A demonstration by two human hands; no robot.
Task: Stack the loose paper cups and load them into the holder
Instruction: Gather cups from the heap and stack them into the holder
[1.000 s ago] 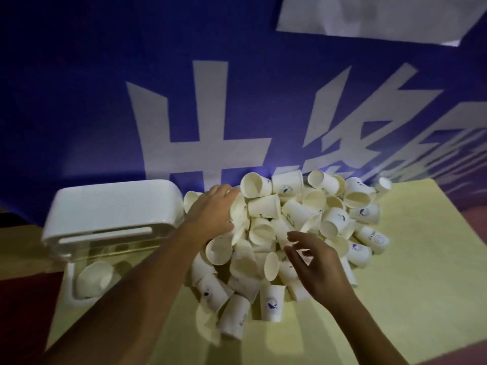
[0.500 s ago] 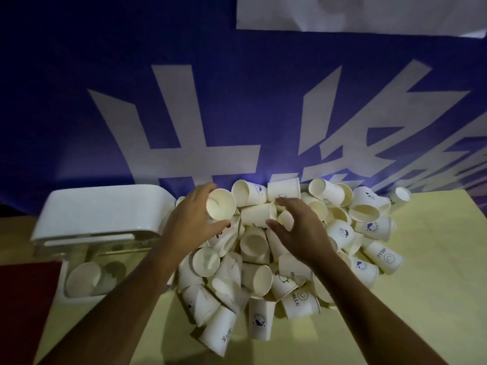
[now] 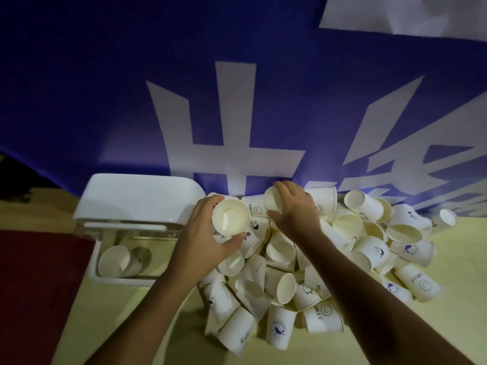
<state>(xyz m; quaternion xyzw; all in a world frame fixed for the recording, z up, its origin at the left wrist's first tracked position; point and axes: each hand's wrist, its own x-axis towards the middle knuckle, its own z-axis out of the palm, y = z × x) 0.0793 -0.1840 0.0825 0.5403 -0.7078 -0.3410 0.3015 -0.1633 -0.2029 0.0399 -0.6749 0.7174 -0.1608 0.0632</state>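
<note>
Left hand and right hand reach forward, both curled, gripping.

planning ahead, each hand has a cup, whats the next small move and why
Probably slide the second cup, gripped by the right hand, into the open-mouthed cup the left hand holds: they sit side by side, ready to nest.

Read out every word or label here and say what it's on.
"HELLO": white paper cup with a smiley, lower right.
"HELLO": white paper cup, bottom centre.
"HELLO": white paper cup between left hand and right hand.
Large white characters on the blue banner: cut off, unreadable.
Small blue prints on other cups: blurred.
</note>
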